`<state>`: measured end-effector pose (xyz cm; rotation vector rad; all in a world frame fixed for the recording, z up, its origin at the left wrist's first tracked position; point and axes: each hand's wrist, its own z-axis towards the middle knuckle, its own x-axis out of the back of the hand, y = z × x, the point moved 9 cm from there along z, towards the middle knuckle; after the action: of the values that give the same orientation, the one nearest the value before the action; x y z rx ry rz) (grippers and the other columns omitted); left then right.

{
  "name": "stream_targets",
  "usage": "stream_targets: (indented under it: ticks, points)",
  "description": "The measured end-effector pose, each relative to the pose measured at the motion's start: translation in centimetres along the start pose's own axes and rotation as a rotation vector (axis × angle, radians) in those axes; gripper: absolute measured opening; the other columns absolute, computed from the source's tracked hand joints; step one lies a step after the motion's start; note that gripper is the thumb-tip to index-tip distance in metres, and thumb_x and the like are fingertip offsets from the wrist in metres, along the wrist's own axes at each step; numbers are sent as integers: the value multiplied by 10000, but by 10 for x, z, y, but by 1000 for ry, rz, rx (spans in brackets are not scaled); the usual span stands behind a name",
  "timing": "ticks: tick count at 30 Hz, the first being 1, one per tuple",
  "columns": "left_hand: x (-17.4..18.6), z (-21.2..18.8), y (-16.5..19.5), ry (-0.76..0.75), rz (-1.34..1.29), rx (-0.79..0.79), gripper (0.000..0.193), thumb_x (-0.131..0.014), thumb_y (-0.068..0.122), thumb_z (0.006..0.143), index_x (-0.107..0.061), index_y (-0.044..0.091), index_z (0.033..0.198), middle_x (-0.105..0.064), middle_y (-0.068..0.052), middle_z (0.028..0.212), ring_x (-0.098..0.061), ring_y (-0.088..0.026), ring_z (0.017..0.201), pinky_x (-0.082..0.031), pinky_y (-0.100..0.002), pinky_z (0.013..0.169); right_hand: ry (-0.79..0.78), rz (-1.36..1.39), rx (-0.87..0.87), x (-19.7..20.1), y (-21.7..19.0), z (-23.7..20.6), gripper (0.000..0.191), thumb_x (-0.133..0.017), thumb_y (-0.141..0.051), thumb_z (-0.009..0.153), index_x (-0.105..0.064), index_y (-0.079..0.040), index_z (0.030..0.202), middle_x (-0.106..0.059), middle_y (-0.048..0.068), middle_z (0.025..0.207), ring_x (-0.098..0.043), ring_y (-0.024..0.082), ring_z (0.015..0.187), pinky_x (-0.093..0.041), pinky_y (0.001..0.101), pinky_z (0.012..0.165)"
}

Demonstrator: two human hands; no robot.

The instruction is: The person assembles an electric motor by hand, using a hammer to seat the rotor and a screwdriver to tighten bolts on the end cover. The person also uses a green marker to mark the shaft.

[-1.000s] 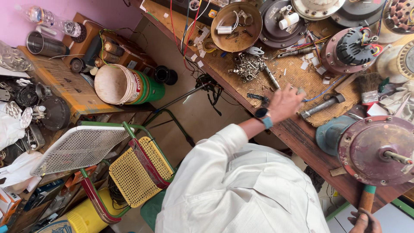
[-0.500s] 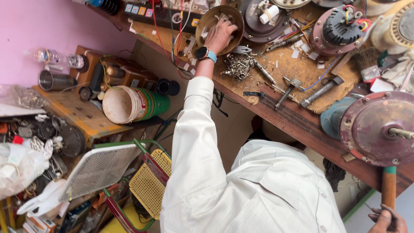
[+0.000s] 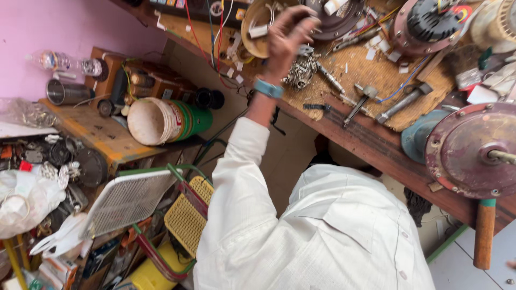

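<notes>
Left hand [image 3: 287, 37] raised over a pile of small metal parts [image 3: 302, 71] on the cluttered surface [image 3: 371, 142]

The fingers curl loosely; whether they pinch anything I cannot tell; a brass-coloured bowl [image 3: 257, 27] sits just beside the hand; a wooden-handled tool [image 3: 485, 232] hangs at the surface's near edge; the right hand shows only as a sliver at the lower right corner, grip unreadable.

Left hand [image 3: 287, 37] above screw pile [image 3: 302, 72]

Small white part [image 3: 308, 21] pinched above heap of metal hardware [image 3: 301, 72]
</notes>
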<state>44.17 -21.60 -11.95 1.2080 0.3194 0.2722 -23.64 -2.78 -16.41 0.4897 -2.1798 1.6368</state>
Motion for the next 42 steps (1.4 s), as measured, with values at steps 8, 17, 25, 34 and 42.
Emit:
stream_targets:
  ticks: [8, 17, 25, 34, 42]
  points:
    - [-232, -145, 88, -420, -228, 47, 207, -775, 156, 975, -742, 102, 1172, -764, -27, 1070, -728, -111, 979, -608, -265, 868, -499, 377, 45, -98, -206, 30, 426, -425, -222, 1174, -515, 127, 1401, -632, 269, 1181, -672, 348, 1071, -560, 450, 978]
    - [-289, -185, 117, -421, -30, -69, 226, -785, 178, 959, -727, 124, 1171, -743, 60, 1091, -670, -86, 965, -612, -231, 845, -559, 1047, -136, -118, -179, 41, 216, -592, -115, 1217, -546, 95, 1227, -659, 135, 1188, -664, 164, 971, -551, 309, 914]
    - [-322, -200, 115, -546, -205, -56, 358, -814, 160, 969, -647, 125, 1284, -621, 6, 1305, -723, -82, 1078, -659, -227, 884, -372, 622, 97, -54, -144, 49, 239, -723, -137, 1138, -651, 87, 1179, -709, 104, 1027, -653, 133, 870, -525, 215, 811]
    - [-348, -209, 164, -652, 104, -245, 297, -803, 174, 1027, -645, 152, 1278, -742, 31, 1143, -785, -116, 968, -671, -238, 874, -494, 403, 366, -4, -163, 36, 306, -611, -260, 1196, -580, 41, 1244, -677, 85, 1115, -675, 122, 977, -565, 227, 909]
    - [-361, -212, 183, -626, 305, -103, 276, -790, 112, 1068, -641, 127, 1300, -741, 11, 1191, -793, -100, 983, -635, -201, 844, -491, 406, 390, 3, -173, 39, 254, -638, -175, 1215, -673, 76, 1226, -729, 138, 1043, -706, 137, 879, -588, 222, 792]
